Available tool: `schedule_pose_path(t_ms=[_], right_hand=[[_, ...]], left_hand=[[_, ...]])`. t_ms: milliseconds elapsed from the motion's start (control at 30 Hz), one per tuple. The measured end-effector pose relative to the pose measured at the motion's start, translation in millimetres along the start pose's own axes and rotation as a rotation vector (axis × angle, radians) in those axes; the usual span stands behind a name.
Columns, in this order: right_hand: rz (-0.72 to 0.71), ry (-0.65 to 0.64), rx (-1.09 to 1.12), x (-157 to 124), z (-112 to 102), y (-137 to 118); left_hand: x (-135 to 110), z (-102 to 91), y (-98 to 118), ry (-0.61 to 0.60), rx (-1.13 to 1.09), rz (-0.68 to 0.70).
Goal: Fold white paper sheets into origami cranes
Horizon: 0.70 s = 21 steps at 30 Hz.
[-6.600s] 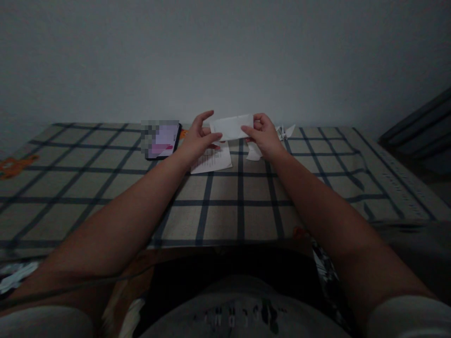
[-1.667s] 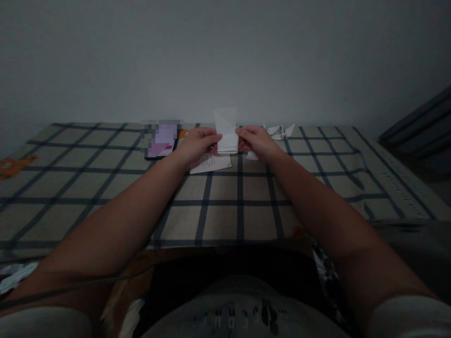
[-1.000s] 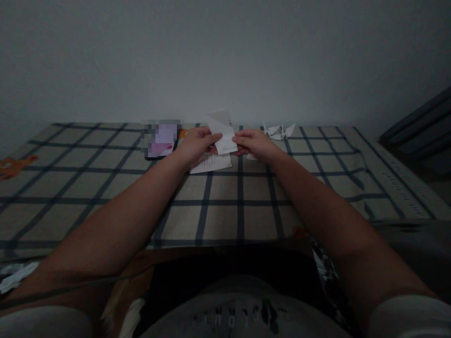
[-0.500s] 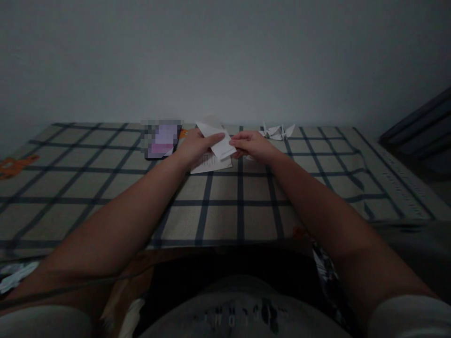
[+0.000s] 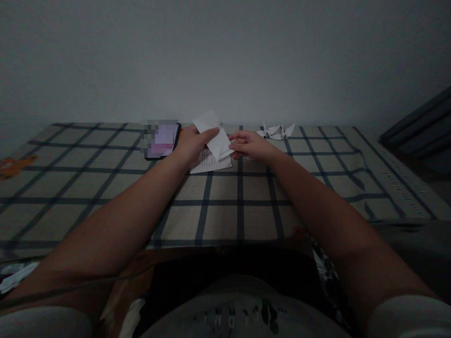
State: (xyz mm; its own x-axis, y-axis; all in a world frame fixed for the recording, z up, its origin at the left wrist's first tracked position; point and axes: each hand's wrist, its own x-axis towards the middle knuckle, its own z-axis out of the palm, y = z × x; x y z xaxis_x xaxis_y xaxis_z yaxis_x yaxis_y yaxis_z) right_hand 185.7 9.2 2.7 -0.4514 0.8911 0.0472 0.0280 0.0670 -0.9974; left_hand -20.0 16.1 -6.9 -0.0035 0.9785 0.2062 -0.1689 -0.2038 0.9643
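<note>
A folded white paper strip [image 5: 213, 136] is held just above the checked tablecloth [image 5: 225, 206], tilted with its top end leaning left. My left hand [image 5: 192, 143] grips its upper left side with thumb and fingers closed on it. My right hand [image 5: 249, 144] pinches its lower right edge. Under the hands lies a printed white sheet [image 5: 210, 163] flat on the cloth.
A phone [image 5: 161, 140] with a lit screen lies left of my left hand. Small white folded paper cranes [image 5: 277, 132] sit behind my right hand near the wall. A dark piece of furniture [image 5: 419, 131] stands at the right edge.
The paper stood upright between both hands 1.7 s ago; it has since been turned and tilted so its top leans left. Both hands stayed on it, shifting slightly.
</note>
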Motion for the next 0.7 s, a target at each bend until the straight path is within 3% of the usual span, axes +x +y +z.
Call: schedule_pose_path(t_ms=[533, 700], right_hand=[[-0.069, -0.095, -0.037, -0.5, -2.8, 1.6], [-0.019, -0.008, 0.020, -1.8, 1.1, -3.5]], left_hand=[[3.5, 1.8, 1.6, 0.104, -0.060, -0.009], [-4.4, 1.4, 4.6, -0.056, -0.012, -0.078]])
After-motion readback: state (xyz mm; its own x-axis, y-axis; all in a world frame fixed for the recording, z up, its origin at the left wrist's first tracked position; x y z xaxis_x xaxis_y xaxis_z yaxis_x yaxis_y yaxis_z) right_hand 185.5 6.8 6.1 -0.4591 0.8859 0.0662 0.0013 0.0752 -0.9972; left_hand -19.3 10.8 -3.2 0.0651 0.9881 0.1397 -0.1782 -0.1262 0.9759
